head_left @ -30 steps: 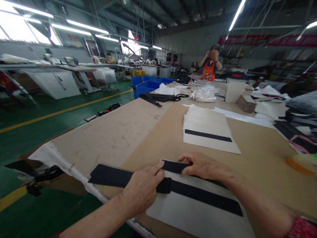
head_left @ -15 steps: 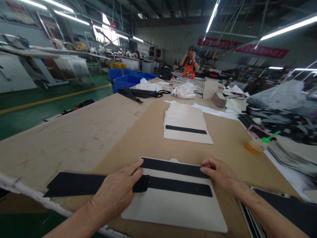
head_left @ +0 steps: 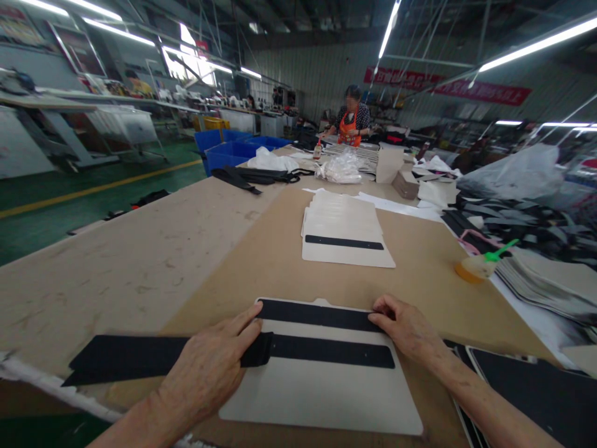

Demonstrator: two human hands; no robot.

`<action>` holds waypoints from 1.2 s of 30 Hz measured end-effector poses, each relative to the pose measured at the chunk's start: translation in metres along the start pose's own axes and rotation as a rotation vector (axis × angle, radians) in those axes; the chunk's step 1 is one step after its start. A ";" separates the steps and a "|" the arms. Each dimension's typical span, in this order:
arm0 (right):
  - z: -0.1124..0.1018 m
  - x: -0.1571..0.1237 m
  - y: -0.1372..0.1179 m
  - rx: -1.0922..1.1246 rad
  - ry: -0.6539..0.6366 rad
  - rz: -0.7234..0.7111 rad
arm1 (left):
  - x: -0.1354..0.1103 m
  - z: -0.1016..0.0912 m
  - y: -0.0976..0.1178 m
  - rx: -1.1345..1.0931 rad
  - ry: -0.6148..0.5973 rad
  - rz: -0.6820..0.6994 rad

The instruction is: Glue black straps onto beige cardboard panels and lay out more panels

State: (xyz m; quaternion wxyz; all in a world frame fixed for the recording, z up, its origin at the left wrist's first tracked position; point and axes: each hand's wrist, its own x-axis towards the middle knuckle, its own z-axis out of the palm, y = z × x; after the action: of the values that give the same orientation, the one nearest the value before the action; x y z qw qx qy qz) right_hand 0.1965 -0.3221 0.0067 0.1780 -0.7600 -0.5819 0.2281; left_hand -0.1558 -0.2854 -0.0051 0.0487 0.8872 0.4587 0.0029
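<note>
A cream-coloured board [head_left: 321,398] lies flat in front of me, with a small tab on its far edge. One black strip [head_left: 321,315] lies along that far edge, and a second black strip [head_left: 333,351] crosses the board below it. My left hand [head_left: 214,354] is closed over a bundle of black strips [head_left: 125,358] that sticks out to the left. Its index fingertip touches the left end of the upper strip. At the other end, my right hand [head_left: 405,326] pinches the upper strip's right corner between thumb and fingers.
Beyond lies a fanned stack of cream boards [head_left: 345,214], the front one bearing a black strip. A bottle with green nozzle [head_left: 480,264] leans at right, near stacked sheets [head_left: 550,280]. Black panels [head_left: 536,392] lie beside my right forearm. A co-worker [head_left: 352,118] stands at the far end.
The view has shifted slightly, while both hands keep their places on the upper strip. The co-worker at the far end has lowered their hands from the head to the table.
</note>
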 end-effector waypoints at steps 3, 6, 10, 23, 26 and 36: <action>0.001 0.001 0.001 -0.088 0.056 -0.053 | -0.001 0.000 0.000 -0.020 0.010 -0.001; 0.003 -0.002 -0.004 -0.221 0.099 -0.165 | 0.001 -0.007 0.000 -0.043 0.001 -0.005; 0.007 -0.017 -0.032 -0.539 -0.017 -0.294 | 0.011 -0.031 0.007 0.009 -0.098 0.012; 0.031 -0.033 -0.067 -0.911 -0.088 -0.351 | 0.031 -0.034 0.035 0.267 -0.106 0.066; 0.019 -0.039 -0.046 -0.860 -0.066 -0.312 | 0.027 -0.033 0.025 0.270 -0.129 0.053; -0.023 -0.060 0.026 -0.700 -0.029 -0.221 | 0.001 -0.012 -0.013 -0.023 0.012 0.085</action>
State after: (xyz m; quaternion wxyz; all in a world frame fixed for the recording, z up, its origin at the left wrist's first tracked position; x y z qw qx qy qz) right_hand 0.2166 -0.3867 0.0201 -0.0778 -0.7043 -0.7056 0.0053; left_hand -0.1666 -0.2763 0.0053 0.0559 0.9052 0.4209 0.0155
